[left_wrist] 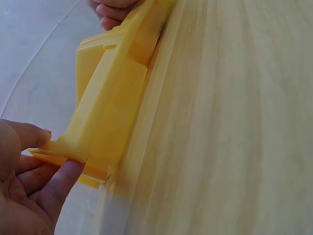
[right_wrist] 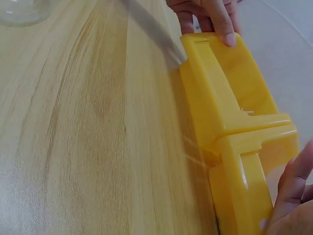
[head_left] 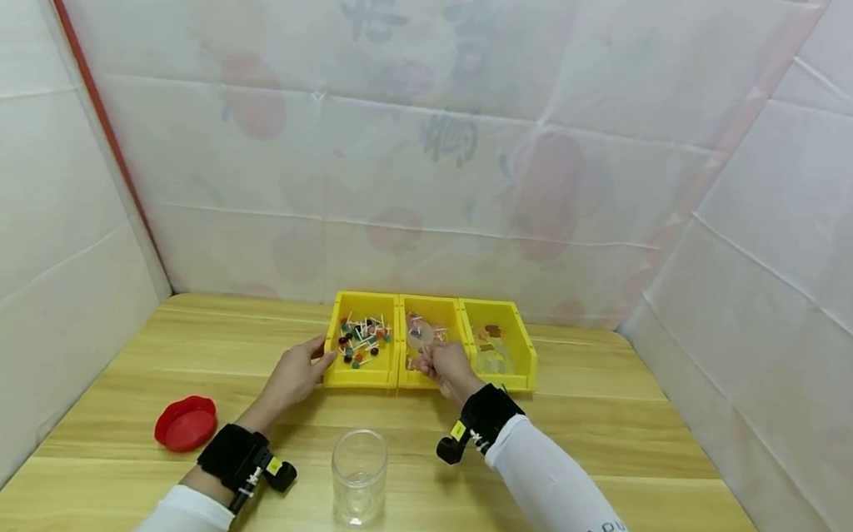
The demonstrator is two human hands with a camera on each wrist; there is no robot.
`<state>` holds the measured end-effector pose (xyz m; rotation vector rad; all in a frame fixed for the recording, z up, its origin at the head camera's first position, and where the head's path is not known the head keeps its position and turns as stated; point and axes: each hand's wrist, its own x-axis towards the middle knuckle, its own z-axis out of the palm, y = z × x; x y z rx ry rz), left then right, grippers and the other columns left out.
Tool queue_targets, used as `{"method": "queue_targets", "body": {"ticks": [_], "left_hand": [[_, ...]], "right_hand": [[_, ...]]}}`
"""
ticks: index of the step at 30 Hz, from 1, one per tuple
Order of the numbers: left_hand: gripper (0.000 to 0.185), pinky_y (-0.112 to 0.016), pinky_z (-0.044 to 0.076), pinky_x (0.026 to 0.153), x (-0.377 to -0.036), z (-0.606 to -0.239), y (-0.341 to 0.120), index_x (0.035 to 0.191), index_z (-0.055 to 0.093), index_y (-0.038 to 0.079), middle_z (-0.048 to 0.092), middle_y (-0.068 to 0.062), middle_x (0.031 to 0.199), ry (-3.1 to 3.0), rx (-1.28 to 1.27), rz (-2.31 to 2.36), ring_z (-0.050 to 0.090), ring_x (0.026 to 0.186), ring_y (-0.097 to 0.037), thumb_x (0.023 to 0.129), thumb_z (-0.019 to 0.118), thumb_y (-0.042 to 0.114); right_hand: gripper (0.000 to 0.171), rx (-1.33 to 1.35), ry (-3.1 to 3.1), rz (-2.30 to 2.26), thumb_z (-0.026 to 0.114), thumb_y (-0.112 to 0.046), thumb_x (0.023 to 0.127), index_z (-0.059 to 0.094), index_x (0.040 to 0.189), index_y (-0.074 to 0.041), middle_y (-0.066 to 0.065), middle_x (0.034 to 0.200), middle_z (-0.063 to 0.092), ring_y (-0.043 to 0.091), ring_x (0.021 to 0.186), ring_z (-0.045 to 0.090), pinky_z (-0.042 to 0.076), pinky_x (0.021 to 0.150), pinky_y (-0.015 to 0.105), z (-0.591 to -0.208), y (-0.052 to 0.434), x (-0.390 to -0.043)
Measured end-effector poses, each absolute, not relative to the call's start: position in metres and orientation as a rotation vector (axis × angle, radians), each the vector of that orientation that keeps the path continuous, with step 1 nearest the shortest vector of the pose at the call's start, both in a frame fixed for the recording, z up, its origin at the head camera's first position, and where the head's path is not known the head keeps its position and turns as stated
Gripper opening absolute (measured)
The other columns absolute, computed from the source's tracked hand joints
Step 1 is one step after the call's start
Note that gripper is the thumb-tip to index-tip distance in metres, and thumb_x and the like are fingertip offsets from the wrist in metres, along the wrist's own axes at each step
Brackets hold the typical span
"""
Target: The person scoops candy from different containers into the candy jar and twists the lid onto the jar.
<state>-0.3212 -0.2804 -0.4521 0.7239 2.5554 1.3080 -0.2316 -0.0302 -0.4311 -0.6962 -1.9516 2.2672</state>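
A light wooden desk [head_left: 608, 447] stood inside an enclosure of white sheeting, with faint printed shapes showing through the back wall.

The left hand [head_left: 296, 373] gripped the front left corner of the left yellow bin [head_left: 360, 371]. In the left wrist view, the thumb and fingers [left_wrist: 63, 178] pinched the bin's lip. The right hand [head_left: 450, 366] reached over the front edge of the middle yellow bin [head_left: 418, 378], fingers curled down among the contents. Whether the right hand held any item could not be determined; the fingertips were hidden in the head view and the right wrist view showed only the outside of the bins [right_wrist: 230, 122].

The left yellow bin contained small lollipops [head_left: 362, 343] with white sticks and dark, red and green heads. The middle yellow bin contained pale wrapped pieces, too small to identify. The right yellow bin [head_left: 511, 344] adjoined the middle one and held clear and brownish items. The three bins stood side by side at the far middle of the desk.

A clear glass jar [head_left: 358, 476] stood upright and uncapped near the front edge, between the two forearms. A red lid [head_left: 186, 423] lay on the desk to the left, apart from the jar. Both wrists carried black straps with cameras.
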Motion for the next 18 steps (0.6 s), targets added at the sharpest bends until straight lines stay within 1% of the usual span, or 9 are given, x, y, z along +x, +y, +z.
{"method": "queue_targets", "body": {"ticks": [2,6,9,14,18], "left_hand": [[0.055,-0.029,0.058,0.068,-0.3219,-0.4526,-0.2804,0.15,0.036,0.0,0.054,-0.028,0.134,2.55,0.724,1.312,0.063,0.104,-0.033,0.103,0.053,0.022],[0.055,-0.029,0.058,0.067,-0.3229,-0.4528,-0.2805,0.15,0.035,-0.001,0.053,-0.028,0.134,2.543,0.725,1.311,0.065,0.101,-0.032,0.103,0.053,0.022],[0.055,-0.029,0.058,0.067,-0.3236,-0.4527,-0.2802,0.15,0.034,0.0,0.053,-0.028,0.134,2.546,0.724,1.311,0.065,0.098,-0.031,0.103,0.053,0.022],[0.056,-0.029,0.058,0.068,-0.3244,-0.4527,-0.2795,0.15,0.034,-0.001,0.053,-0.028,0.134,2.557,0.726,1.295,0.065,0.1,-0.031,0.103,0.053,0.022],[0.056,-0.03,0.058,0.068,-0.3247,-0.4534,-0.2796,0.15,0.034,-0.001,0.053,-0.028,0.134,2.564,0.723,1.283,0.064,0.103,-0.032,0.103,0.053,0.022]], "right_hand": [[0.033,-0.695,-1.947,2.269,0.039,-0.01,0.107,0.048,0.134,0.007,0.01,0.084,0.053,0.014,0.065,0.046,0.04,0.058,0.023,-0.4309,-0.0299,-0.2309],[0.033,-0.706,-1.956,2.253,0.041,-0.013,0.107,0.054,0.13,0.008,0.012,0.088,0.058,0.01,0.063,0.047,0.038,0.054,0.019,-0.4303,-0.0289,-0.2305],[0.033,-0.708,-1.957,2.258,0.042,-0.014,0.107,0.055,0.129,0.008,0.012,0.09,0.058,0.011,0.064,0.047,0.039,0.055,0.019,-0.4303,-0.0282,-0.2306],[0.034,-0.704,-1.952,2.272,0.041,-0.011,0.106,0.052,0.13,0.011,0.012,0.088,0.056,0.014,0.072,0.053,0.046,0.062,0.02,-0.4305,-0.026,-0.2314],[0.032,-0.7,-1.912,2.304,0.043,-0.009,0.105,0.052,0.126,0.013,0.012,0.089,0.059,0.016,0.081,0.062,0.055,0.074,0.022,-0.4301,-0.026,-0.2317]]}}
